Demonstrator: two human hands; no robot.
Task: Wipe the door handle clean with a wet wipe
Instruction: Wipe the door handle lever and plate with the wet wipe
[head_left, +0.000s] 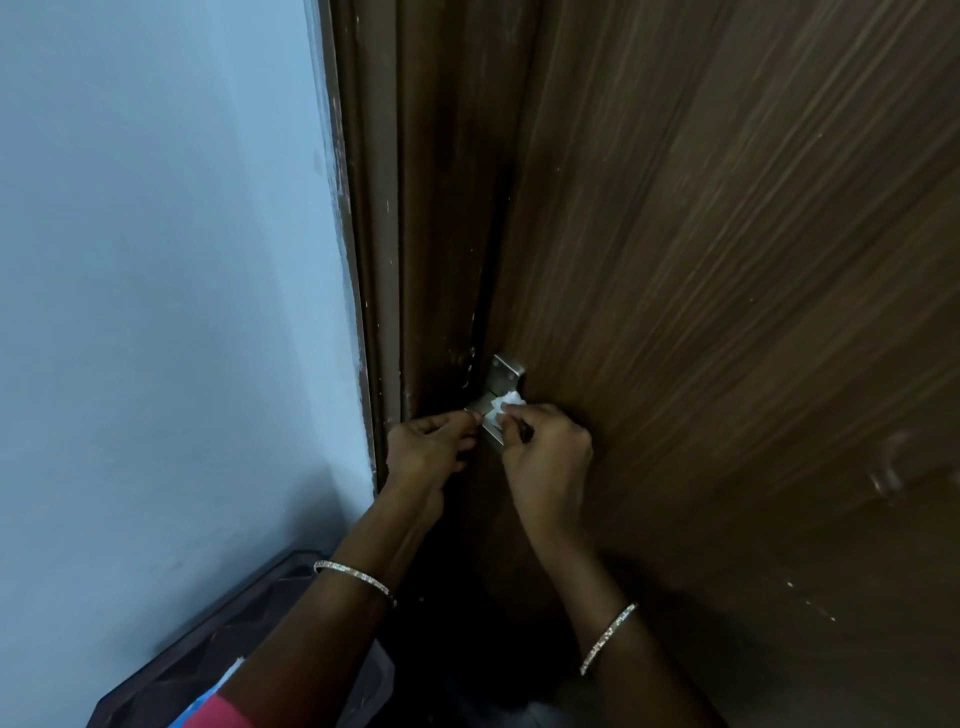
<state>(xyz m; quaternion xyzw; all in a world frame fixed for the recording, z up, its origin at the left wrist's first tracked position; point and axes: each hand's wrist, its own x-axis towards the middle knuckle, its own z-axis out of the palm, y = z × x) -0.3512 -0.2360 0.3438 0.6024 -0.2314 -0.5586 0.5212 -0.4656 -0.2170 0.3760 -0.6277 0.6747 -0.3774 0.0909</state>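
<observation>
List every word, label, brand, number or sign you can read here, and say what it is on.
None: no readable text on the door handle, wet wipe, door or wall.
The blue-and-white item at the bottom edge is too blurred to tell whether it carries print.

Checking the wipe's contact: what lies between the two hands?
In the head view, the metal door handle lies between the left hand and the right hand, with the white wet wipe bunched on it at the right hand's fingertips.
</observation>
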